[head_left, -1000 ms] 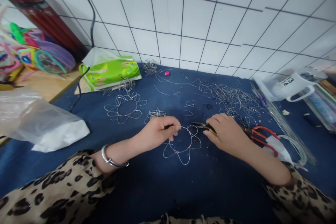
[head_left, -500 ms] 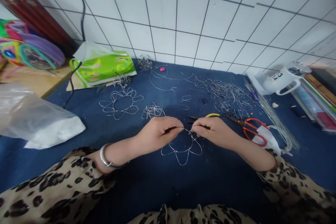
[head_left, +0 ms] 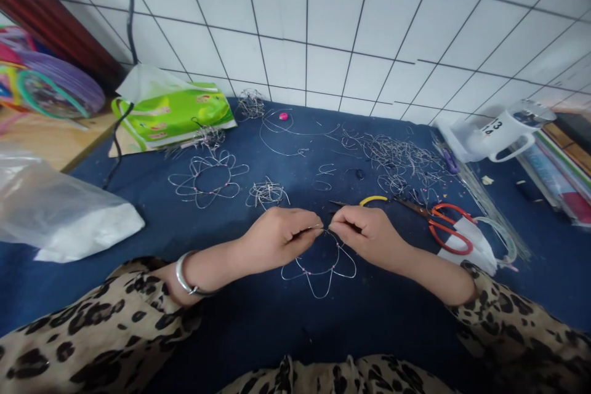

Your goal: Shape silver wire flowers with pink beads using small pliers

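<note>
Both hands pinch a thin silver wire flower, a ring with looped petals and small pink beads, hanging below my fingers. My left hand is closed on its wire at the upper left of the ring. Close beside it, my right hand pinches the wire too, fingertips nearly meeting the left ones. The exact grip points are hidden by the fingers. A finished-looking wire flower of the same kind lies farther left. Just behind the right hand, yellow-handled pliers are partly covered.
A tangle of wire lies behind my left hand; loose wire scraps spread at the back right. Red-handled scissors, straight wires and a white mug are rightward. Left are a green tissue pack and a plastic bag.
My right hand has moved slightly left, its fingertips closer to the left hand's. The wire flower's petals hang a little lower. The camera view has shifted slightly.
</note>
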A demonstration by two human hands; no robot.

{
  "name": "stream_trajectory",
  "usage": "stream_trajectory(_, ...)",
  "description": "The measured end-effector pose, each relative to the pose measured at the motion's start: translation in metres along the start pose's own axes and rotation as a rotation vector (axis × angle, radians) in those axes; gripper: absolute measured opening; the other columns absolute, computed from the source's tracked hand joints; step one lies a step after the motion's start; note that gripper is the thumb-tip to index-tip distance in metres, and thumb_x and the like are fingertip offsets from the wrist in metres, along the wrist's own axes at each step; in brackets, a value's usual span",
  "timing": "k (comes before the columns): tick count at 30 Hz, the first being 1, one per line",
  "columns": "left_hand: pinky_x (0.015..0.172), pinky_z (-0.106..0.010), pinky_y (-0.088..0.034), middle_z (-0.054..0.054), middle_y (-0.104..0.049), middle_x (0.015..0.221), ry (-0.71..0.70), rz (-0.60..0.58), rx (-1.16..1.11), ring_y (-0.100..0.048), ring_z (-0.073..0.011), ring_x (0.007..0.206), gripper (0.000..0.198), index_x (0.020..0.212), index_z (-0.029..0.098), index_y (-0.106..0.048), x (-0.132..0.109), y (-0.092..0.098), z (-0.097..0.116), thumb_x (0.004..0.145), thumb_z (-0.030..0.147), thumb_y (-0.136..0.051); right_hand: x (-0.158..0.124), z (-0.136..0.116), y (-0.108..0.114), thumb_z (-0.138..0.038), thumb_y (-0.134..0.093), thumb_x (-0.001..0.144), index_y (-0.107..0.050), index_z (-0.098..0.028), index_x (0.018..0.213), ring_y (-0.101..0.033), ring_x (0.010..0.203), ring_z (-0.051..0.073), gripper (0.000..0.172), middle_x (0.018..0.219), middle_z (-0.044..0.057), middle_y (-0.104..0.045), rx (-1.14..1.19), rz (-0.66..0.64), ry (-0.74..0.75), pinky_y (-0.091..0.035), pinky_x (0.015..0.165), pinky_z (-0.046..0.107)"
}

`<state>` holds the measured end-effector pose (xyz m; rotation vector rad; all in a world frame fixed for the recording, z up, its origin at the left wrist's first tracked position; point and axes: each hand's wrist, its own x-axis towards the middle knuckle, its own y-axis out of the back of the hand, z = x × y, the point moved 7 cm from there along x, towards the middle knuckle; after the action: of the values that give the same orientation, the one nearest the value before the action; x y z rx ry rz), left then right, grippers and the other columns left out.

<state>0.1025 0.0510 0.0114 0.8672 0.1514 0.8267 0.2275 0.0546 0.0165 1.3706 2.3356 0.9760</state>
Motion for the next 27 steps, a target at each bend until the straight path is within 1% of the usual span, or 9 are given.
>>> stream_trajectory(3, 0.06, -0.023, -0.044, -0.002, -0.064, 0.074, 0.013, -0.018, -0.019, -0.057, -0.0106, 0.064, 0.018, 0.089, 0.016, -0.062, 0.0, -0.002, -0.001, 0.086, 0.016, -0.045, -0.001, 0.001, -0.001, -0.024, -0.047, 0.086, -0.056, -0.018, 0.073, -0.048, 0.062, 0.008, 0.017, 0.066, -0.003, -0.055, 0.025, 0.0, -0.01, -0.036, 0.061, 0.021)
stream_trajectory(7, 0.059, -0.022, -0.043, -0.001, -0.064, 0.074, 0.011, -0.067, -0.04, -0.056, -0.0096, 0.063, 0.019, 0.09, 0.016, -0.063, 0.0, -0.005, -0.001, 0.086, 0.014, -0.044, -0.001, 0.006, -0.001, -0.026, -0.047, 0.086, -0.054, -0.018, 0.072, -0.046, 0.061, 0.008, 0.018, 0.065, -0.004, -0.051, 0.102, -0.004, -0.082, -0.036, 0.059, 0.021)
stream_trajectory(13, 0.056, -0.02, -0.042, 0.0, -0.061, 0.069, 0.035, -0.052, -0.061, -0.054, -0.0087, 0.059, 0.018, 0.092, 0.015, -0.062, -0.001, -0.002, -0.001, 0.087, 0.018, -0.045, -0.003, 0.014, -0.004, -0.029, -0.047, 0.086, -0.054, -0.018, 0.073, -0.045, 0.06, 0.008, 0.019, 0.064, -0.004, -0.05, 0.185, -0.035, -0.19, -0.036, 0.058, 0.021)
stream_trajectory(19, 0.051, -0.018, -0.041, -0.001, -0.063, 0.073, 0.115, -0.057, -0.192, -0.053, -0.0075, 0.057, 0.022, 0.099, 0.016, -0.063, 0.001, -0.001, -0.003, 0.089, 0.02, -0.044, -0.006, 0.02, -0.005, -0.03, -0.048, 0.086, -0.056, -0.017, 0.076, -0.046, 0.059, 0.008, 0.018, 0.065, -0.003, -0.053, 0.254, -0.061, -0.255, -0.037, 0.057, 0.022)
stream_trajectory(24, 0.049, -0.017, -0.039, 0.0, -0.06, 0.07, 0.226, -0.081, -0.378, -0.047, -0.0068, 0.055, 0.023, 0.096, 0.016, -0.066, 0.001, -0.003, -0.007, 0.088, 0.026, -0.047, -0.007, 0.024, -0.008, -0.034, -0.048, 0.086, -0.056, -0.017, 0.077, -0.047, 0.057, 0.008, 0.021, 0.064, -0.003, -0.054, 0.304, -0.105, -0.288, -0.037, 0.054, 0.021)
stream_trajectory(27, 0.047, -0.017, -0.036, 0.001, -0.056, 0.065, 0.289, -0.086, -0.443, -0.042, -0.0064, 0.052, 0.022, 0.093, 0.015, -0.066, -0.001, -0.005, -0.011, 0.086, 0.028, -0.049, -0.007, 0.025, -0.009, -0.035, -0.048, 0.086, -0.057, -0.018, 0.079, -0.049, 0.058, 0.009, 0.02, 0.065, -0.002, -0.055, 0.304, -0.121, -0.301, -0.039, 0.054, 0.021)
